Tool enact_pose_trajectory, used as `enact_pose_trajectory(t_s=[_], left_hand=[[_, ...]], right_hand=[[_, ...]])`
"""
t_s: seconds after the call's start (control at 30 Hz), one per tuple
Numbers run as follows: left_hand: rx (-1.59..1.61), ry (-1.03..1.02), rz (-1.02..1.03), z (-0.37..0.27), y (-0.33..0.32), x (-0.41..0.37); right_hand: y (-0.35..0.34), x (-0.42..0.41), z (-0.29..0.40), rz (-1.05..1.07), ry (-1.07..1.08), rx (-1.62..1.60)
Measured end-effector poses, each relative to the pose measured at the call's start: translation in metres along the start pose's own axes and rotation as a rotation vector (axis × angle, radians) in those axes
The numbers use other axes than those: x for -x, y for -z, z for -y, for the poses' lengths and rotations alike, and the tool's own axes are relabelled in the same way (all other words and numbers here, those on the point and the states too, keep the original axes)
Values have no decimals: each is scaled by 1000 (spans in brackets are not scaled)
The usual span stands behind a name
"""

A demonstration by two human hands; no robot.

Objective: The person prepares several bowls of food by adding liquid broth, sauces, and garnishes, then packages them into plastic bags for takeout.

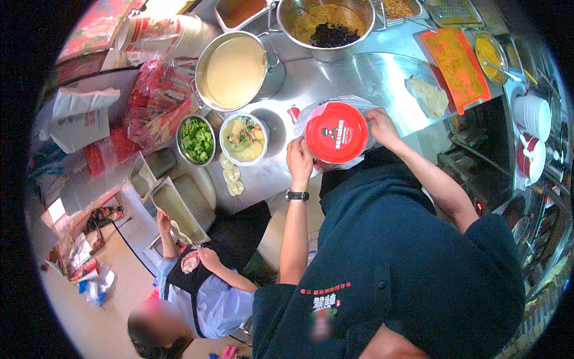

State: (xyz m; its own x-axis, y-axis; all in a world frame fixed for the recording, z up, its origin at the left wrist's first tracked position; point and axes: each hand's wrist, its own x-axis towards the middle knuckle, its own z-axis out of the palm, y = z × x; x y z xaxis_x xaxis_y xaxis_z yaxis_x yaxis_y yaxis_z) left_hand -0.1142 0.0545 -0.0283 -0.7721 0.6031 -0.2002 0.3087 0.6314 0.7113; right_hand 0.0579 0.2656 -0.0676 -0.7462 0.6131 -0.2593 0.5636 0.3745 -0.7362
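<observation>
A round tub with a red printed lid (337,134) sits inside a thin white plastic bag (354,102) at the counter's front edge. My left hand (299,160), with a black watch at its wrist, grips the bag at the tub's left side. On the other side my right hand (382,130) pinches the bag beside the lid. Left of the tub stands an uncovered white bowl of food (245,139), and past it a metal bowl of chopped green vegetables (196,140). Skewered pale slices (232,174) lie on the steel just in front of the bowls.
Behind the bowls stands a pot of pale broth (236,72); a larger pot (326,22) is farther back. An orange tray (456,67) and a cloth (427,96) lie right. At lower left a co-worker (206,287) handles a skewer near steel bins (181,211).
</observation>
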Motion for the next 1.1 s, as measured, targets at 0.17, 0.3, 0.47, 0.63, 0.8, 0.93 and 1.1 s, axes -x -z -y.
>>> enact_pose_trajectory(t_s=[0.17, 0.3, 0.47, 0.63, 0.8, 0.93, 1.1], left_hand=[[-216, 109, -150, 8, -13, -1], [-357, 200, 43, 19, -2, 2], [-96, 233, -110, -39, 49, 16], [619, 135, 64, -98, 80, 42], [634, 25, -133, -88, 72, 37], [379, 335, -354, 4, 20, 10], [-317, 148, -150, 78, -37, 21]], right_hand=[[-12, 2, 6, 32, -280, 332], [-9, 2, -13, 51, -227, 358], [58, 9, 47, 114, -380, 10], [62, 28, 89, 95, -207, -1084], [89, 37, 172, -82, 295, -406], [64, 27, 165, -204, 518, 406], [108, 25, 150, -140, 266, 209]])
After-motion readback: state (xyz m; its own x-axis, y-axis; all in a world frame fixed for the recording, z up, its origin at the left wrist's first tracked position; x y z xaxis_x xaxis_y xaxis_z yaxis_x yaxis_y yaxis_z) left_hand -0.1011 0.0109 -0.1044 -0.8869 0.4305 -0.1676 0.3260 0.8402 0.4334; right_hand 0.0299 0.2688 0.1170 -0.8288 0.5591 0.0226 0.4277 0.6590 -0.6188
